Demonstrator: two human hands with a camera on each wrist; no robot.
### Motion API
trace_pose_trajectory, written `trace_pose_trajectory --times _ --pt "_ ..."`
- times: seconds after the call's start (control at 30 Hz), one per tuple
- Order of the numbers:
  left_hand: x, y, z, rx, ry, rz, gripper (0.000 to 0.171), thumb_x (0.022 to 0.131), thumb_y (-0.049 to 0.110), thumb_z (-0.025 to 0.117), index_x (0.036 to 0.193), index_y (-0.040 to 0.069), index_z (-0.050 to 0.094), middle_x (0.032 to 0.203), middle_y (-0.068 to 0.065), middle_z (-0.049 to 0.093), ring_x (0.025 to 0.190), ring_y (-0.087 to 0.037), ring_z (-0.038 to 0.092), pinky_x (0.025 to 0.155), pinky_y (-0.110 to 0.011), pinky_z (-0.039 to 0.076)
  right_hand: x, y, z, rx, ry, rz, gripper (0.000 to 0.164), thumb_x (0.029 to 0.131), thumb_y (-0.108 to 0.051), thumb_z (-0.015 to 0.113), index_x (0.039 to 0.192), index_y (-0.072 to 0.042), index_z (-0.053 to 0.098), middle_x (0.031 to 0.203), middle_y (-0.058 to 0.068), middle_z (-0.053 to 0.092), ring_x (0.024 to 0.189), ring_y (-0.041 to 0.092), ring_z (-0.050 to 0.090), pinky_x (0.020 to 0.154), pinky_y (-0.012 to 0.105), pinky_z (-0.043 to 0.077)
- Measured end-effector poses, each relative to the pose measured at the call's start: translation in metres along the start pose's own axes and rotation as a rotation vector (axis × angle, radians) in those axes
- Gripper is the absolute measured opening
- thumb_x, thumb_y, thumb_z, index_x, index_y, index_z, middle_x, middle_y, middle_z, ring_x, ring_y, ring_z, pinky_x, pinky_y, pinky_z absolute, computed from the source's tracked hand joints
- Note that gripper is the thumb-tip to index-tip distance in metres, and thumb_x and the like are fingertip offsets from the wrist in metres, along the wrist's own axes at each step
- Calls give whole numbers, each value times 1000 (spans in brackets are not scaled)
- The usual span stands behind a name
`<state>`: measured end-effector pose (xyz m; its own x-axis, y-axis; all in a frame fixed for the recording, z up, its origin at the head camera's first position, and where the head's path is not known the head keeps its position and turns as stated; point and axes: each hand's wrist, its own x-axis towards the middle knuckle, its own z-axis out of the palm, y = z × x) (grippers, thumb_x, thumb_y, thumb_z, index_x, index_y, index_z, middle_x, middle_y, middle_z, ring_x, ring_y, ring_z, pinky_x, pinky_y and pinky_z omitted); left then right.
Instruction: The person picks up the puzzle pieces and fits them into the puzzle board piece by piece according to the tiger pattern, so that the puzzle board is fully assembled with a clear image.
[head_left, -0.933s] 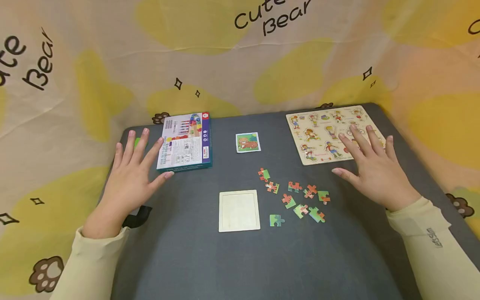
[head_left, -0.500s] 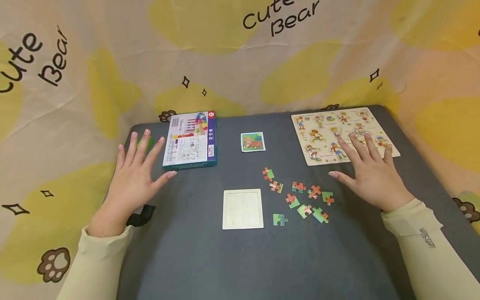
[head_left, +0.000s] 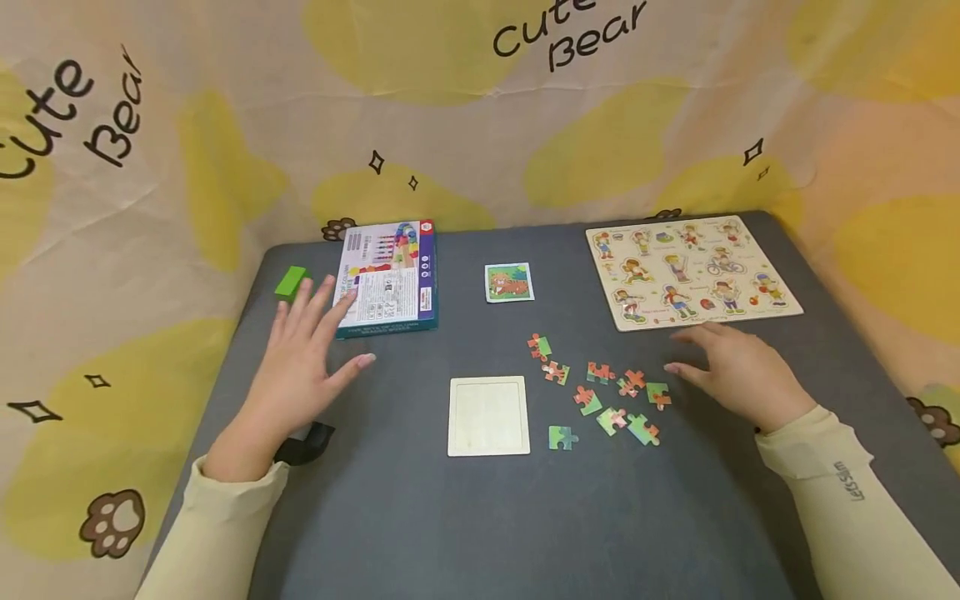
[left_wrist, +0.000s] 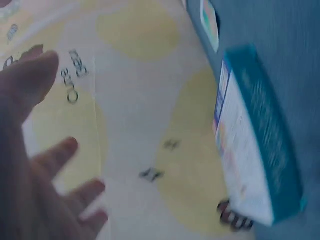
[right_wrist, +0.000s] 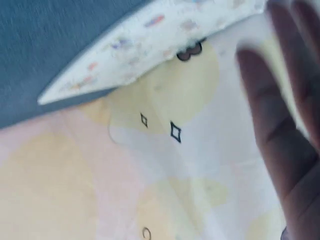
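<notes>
My left hand (head_left: 296, 371), fingers spread and holding nothing, hovers at the left, its fingertips overlapping the corner of a boxed toy set (head_left: 386, 283). In the left wrist view the box (left_wrist: 272, 135) stands apart from the fingers. My right hand (head_left: 742, 375) is at the right with its fingers bent loosely and nothing in them. Just left of its thumb lie several loose jigsaw pieces (head_left: 643, 429), green and orange. Beside them rests a square pale wooden puzzle tray (head_left: 489, 417). Behind the tray is a small tiger picture card (head_left: 509, 282).
A wooden picture board with sports figures (head_left: 693, 271) lies at the back right. At the back left sits a green block (head_left: 291, 283). A black object (head_left: 306, 446) shows beside the left wrist. Printed fabric (head_left: 465, 125) hangs around the grey table (head_left: 480, 533).
My left hand has moved right, uncovering the green block. My right hand has drawn back off the picture board and its fingers have bent. The head view has shifted slightly.
</notes>
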<state>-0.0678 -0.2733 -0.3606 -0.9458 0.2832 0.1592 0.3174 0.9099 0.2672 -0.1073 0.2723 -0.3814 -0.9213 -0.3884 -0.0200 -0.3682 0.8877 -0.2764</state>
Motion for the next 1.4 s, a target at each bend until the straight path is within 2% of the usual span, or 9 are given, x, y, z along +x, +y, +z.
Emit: trace_pose_trajectory --times 0.07,0.2,0.33,0.47,0.67,0.87,1.13,1.3,1.4 --pt "-4 9 10 -104 -2 72 78 98 33 76 162 10 39 169 -15 31 158 -38 18 125 -64 12 -2 2 11 57 -72 -7 42 87 -28 88 114 0 72 101 12 72 88 30 70 77 53 56" --pt "-13 33 36 -248 -133 136 76 96 31 79 160 11 42 162 -13 44 151 -36 35 120 -63 28 -5 7 32 149 -181 14 36 84 -27 90 102 -4 69 87 0 60 75 16 56 67 38 50" --pt "-17 49 64 -282 -279 118 97 91 41 84 166 13 30 169 -13 31 156 -35 26 122 -63 26 -6 11 43 217 -180 15 34 81 -19 92 95 -4 64 86 1 55 74 15 52 65 34 47" --pt "-15 52 86 -297 -343 161 109 85 45 88 167 11 25 173 -13 20 160 -34 10 124 -62 19 -1 4 38 294 -173 -16 32 81 -9 91 89 -9 61 81 -3 58 72 12 56 62 29 48" --pt "-17 51 107 -317 -367 172 111 84 48 88 167 11 25 174 -11 15 161 -32 1 127 -58 11 31 -49 21 481 -46 -71 19 89 5 80 95 -8 69 83 -2 68 76 19 67 63 27 55" --pt "-18 53 124 -310 -333 155 110 83 49 88 166 8 29 173 -9 22 161 -28 7 128 -53 10 63 -119 39 671 -91 -130 20 88 3 82 98 -7 69 84 1 69 77 20 69 67 29 58" --pt "-16 58 135 -303 -306 174 109 83 54 87 165 9 31 172 -5 26 161 -25 10 129 -50 11 67 -178 94 490 -153 -253 26 82 11 79 86 -10 65 79 -2 58 68 11 53 59 25 46" --pt "-18 56 132 -301 -299 168 108 83 54 87 165 9 33 172 -4 25 161 -24 10 129 -49 11 57 -200 101 166 -19 -258 16 85 -8 87 92 -9 73 85 2 55 61 14 56 55 28 51" --pt "-19 53 130 -291 -293 165 107 83 54 86 165 10 33 173 -3 24 161 -24 10 129 -49 11 42 -208 101 -43 99 -331 14 87 -16 87 97 -11 79 88 3 63 65 17 63 56 33 56"
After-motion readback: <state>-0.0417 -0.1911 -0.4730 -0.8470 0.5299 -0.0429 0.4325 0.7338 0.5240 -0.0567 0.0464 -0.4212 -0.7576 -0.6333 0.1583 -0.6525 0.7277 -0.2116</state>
